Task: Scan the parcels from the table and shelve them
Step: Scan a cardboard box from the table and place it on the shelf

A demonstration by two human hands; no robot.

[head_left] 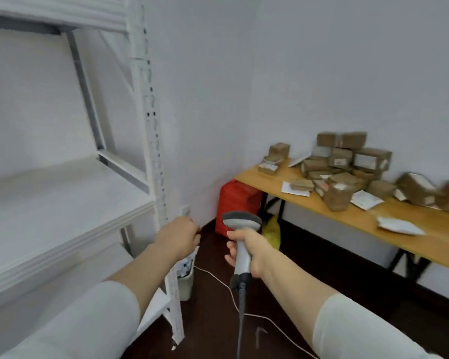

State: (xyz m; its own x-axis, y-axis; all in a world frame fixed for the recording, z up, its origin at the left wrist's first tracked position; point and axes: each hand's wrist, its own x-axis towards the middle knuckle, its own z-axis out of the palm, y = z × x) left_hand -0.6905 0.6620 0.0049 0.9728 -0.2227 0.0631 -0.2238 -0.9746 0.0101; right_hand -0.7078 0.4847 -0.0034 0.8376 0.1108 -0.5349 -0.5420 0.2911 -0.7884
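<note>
Right hand [246,251]: fingers clamped round the handle of the scanner [241,229], held in the air at mid-frame, left of the worktop [353,220] and well apart from it. The scanner's long axis runs near upright, head on top and handle below; the head faces away from the camera toward the room corner, not toward the parcels. A dark cable [241,320] leaves the base of the handle and hangs down out of the frame. Left hand [178,238]: seen from the back, fingers curled, just beside the upright post of the white shelf rack [62,203]; whether they pinch anything cannot be told. Parcels [345,161]: a loose pile of brown boxes with white labels lies on the wooden worktop against the wall at right, some stacked, some lying flat. A smaller stack [275,158] sits near the worktop's left end. One box [416,189] to the right of the pile is tilted and blurred. A white mailer bag [399,225] lies flat near the front edge, and flat white envelopes lie among the boxes. Under the worktop's left end: a red bag [235,203] and a yellow bag [271,229] on the dark floor. A small bin [186,281] stands at the foot of the rack post, and a thin pale cord [218,279] runs across the floor.
</note>
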